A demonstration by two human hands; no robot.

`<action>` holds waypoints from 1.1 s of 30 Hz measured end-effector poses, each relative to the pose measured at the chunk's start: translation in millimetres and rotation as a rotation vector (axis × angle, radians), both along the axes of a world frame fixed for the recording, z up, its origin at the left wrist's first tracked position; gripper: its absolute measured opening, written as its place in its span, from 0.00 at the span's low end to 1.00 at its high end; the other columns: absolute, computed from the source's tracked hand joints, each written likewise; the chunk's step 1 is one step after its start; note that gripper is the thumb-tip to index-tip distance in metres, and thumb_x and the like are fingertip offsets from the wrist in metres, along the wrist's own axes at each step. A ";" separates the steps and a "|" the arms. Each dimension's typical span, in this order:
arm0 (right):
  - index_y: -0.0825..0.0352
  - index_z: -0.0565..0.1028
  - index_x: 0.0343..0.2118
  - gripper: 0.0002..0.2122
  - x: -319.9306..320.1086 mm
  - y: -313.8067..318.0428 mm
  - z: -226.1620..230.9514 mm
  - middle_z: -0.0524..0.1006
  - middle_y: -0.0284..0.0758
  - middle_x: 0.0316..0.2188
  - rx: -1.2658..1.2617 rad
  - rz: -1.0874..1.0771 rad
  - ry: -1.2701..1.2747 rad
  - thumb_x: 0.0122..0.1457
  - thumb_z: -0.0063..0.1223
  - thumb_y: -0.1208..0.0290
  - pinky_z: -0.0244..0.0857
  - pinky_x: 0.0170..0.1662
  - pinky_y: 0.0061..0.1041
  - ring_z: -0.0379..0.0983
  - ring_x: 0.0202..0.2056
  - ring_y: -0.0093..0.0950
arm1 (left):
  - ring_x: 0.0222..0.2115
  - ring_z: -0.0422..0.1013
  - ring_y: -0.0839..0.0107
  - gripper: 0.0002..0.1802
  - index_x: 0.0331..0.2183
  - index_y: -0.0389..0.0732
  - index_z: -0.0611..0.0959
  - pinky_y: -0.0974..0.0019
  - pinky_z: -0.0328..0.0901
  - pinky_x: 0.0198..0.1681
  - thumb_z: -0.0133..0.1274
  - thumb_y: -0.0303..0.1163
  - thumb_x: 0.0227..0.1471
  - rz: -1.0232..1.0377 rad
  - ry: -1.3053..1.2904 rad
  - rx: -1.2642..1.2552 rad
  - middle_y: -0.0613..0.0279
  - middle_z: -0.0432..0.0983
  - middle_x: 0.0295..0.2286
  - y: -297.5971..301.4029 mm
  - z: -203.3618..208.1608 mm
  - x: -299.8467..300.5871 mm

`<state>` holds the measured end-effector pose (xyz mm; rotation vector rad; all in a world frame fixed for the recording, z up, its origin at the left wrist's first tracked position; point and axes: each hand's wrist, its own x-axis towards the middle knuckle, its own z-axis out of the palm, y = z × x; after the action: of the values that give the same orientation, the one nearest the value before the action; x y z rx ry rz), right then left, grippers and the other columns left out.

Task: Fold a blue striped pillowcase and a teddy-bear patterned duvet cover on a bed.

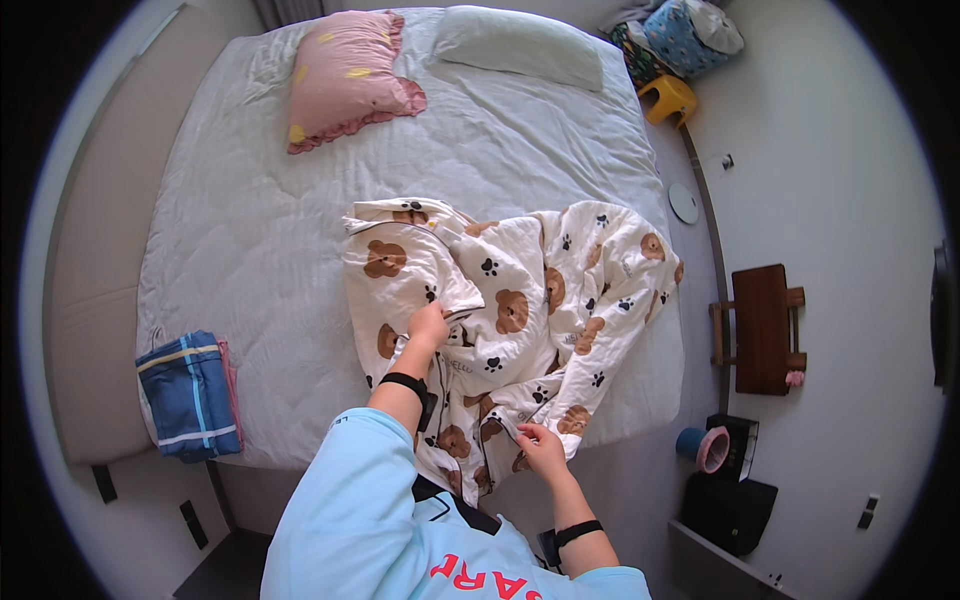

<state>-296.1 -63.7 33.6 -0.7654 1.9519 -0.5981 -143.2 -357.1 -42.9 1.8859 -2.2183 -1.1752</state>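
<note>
A cream pajama top [515, 270] with brown bear heads, dark paw prints and dark piping lies rumpled across the near part of the bed. One sleeve [600, 350] runs down its right side, and the lower cloth hangs over the bed's near edge against my body. My left hand [428, 325] is closed on a piped edge near the middle of the garment. Lower and to the right, my right hand [543, 450] pinches another piped edge between thumb and fingers. Folds hide part of the front and the other sleeve.
The bed [240, 250] has a pale sheet. A pink ruffled pillow [345, 80] and a pale pillow [520, 45] lie at its far end. Folded blue cloth [190, 395] sits at the left edge. Right of the bed stand a yellow stool [668, 100], a brown wooden stool [762, 330] and a bin [702, 448].
</note>
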 end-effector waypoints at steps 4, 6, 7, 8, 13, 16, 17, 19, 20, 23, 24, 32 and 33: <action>0.68 0.75 0.36 0.11 13.6 -10.3 9.7 0.76 0.32 0.26 -0.058 0.045 -0.054 0.51 0.54 0.69 0.64 0.32 0.18 0.70 0.26 0.19 | 0.30 0.70 0.67 0.21 0.35 0.34 0.75 0.67 0.64 0.33 0.45 0.17 0.31 0.391 0.857 0.413 0.60 0.73 0.28 36.2 26.9 37.6; 0.69 0.75 0.35 0.11 17.5 -15.3 17.3 0.76 0.32 0.25 -0.156 -0.016 -0.165 0.52 0.53 0.68 0.64 0.31 0.17 0.70 0.25 0.18 | 0.31 0.69 0.70 0.27 0.39 0.34 0.73 0.69 0.64 0.33 0.43 0.15 0.28 0.474 1.152 0.586 0.63 0.72 0.31 69.6 59.7 45.1; 0.70 0.75 0.34 0.10 22.5 -19.3 22.6 0.76 0.32 0.24 -0.234 -0.079 -0.287 0.53 0.52 0.68 0.64 0.29 0.17 0.69 0.24 0.18 | 0.32 0.69 0.70 0.29 0.41 0.34 0.73 0.70 0.64 0.35 0.43 0.15 0.28 0.469 1.225 0.547 0.62 0.71 0.33 91.2 75.1 49.7; 0.72 0.75 0.33 0.10 26.5 -25.4 32.5 0.76 0.32 0.24 -0.272 -0.053 -0.323 0.55 0.51 0.68 0.63 0.26 0.16 0.69 0.22 0.17 | 0.33 0.68 0.70 0.30 0.42 0.33 0.72 0.71 0.63 0.36 0.43 0.16 0.29 0.440 1.235 0.522 0.62 0.71 0.34 113.0 83.5 53.5; 0.71 0.73 0.40 0.14 43.0 -35.7 75.0 0.76 0.31 0.27 -0.531 -0.020 -0.428 0.54 0.53 0.67 0.63 0.27 0.15 0.68 0.24 0.17 | 0.36 0.66 0.74 0.31 0.45 0.32 0.67 0.72 0.61 0.40 0.47 0.21 0.32 0.070 1.104 0.471 0.62 0.69 0.35 192.9 142.6 56.5; 0.69 0.73 0.34 0.11 56.5 -23.5 114.0 0.74 0.30 0.24 -0.525 0.253 -0.156 0.49 0.56 0.68 0.61 0.28 0.18 0.68 0.24 0.19 | 0.37 0.67 0.69 0.32 0.47 0.33 0.64 0.68 0.62 0.41 0.51 0.25 0.34 -0.093 0.924 0.192 0.56 0.70 0.36 229.1 172.6 62.5; 0.69 0.74 0.30 0.10 63.8 -10.9 124.4 0.73 0.31 0.21 -0.567 0.245 -0.104 0.49 0.56 0.68 0.61 0.27 0.20 0.68 0.23 0.21 | 0.37 0.67 0.69 0.32 0.47 0.33 0.64 0.68 0.62 0.41 0.51 0.25 0.34 -0.104 0.914 0.182 0.56 0.70 0.36 241.2 180.9 63.5; 0.70 0.74 0.28 0.09 65.2 14.0 102.9 0.73 0.32 0.20 -0.696 0.189 -0.082 0.49 0.55 0.69 0.60 0.28 0.22 0.69 0.23 0.23 | 0.37 0.69 0.64 0.34 0.47 0.36 0.64 0.65 0.63 0.41 0.55 0.29 0.34 -0.130 0.673 0.022 0.51 0.72 0.35 265.3 196.0 67.5; 0.70 0.74 0.25 0.08 68.7 22.2 106.8 0.72 0.33 0.20 -0.813 0.153 -0.059 0.49 0.55 0.70 0.60 0.28 0.23 0.69 0.23 0.25 | 0.35 0.71 0.56 0.35 0.46 0.37 0.65 0.61 0.64 0.39 0.58 0.35 0.33 -0.125 0.574 -0.080 0.47 0.73 0.32 275.3 200.8 71.1; 0.73 0.75 0.24 0.05 81.4 55.5 118.2 0.72 0.32 0.22 -0.856 0.183 -0.145 0.49 0.52 0.76 0.60 0.29 0.20 0.68 0.25 0.23 | 0.34 0.71 0.49 0.35 0.45 0.38 0.66 0.57 0.65 0.37 0.57 0.39 0.33 -0.203 0.319 -0.211 0.44 0.73 0.31 302.9 216.4 77.0; 0.73 0.75 0.24 0.05 83.5 64.2 115.5 0.72 0.33 0.22 -0.895 0.183 -0.151 0.49 0.51 0.76 0.59 0.29 0.21 0.68 0.25 0.23 | 0.32 0.70 0.47 0.29 0.40 0.38 0.69 0.55 0.66 0.35 0.56 0.40 0.34 -0.189 0.358 -0.240 0.44 0.74 0.29 314.4 223.9 77.5; 0.69 0.76 0.33 0.12 95.1 114.8 147.7 0.73 0.33 0.21 -0.720 0.398 -0.127 0.49 0.56 0.66 0.61 0.28 0.20 0.68 0.23 0.23 | 0.28 0.69 0.48 0.12 0.30 0.40 0.76 0.52 0.63 0.31 0.46 0.35 0.43 -0.085 0.271 -0.469 0.48 0.73 0.24 355.1 224.0 104.7; 0.69 0.76 0.33 0.12 92.5 120.8 143.8 0.73 0.33 0.21 -0.728 0.400 -0.130 0.49 0.56 0.66 0.61 0.28 0.20 0.68 0.23 0.23 | 0.28 0.69 0.48 0.12 0.30 0.40 0.76 0.52 0.63 0.31 0.46 0.35 0.43 -0.084 0.267 -0.476 0.48 0.73 0.24 355.1 225.4 112.4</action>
<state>-203.6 57.1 177.4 -1.4772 1.3827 -1.0890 -30.8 -1.9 182.6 1.3805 -2.1924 -0.7554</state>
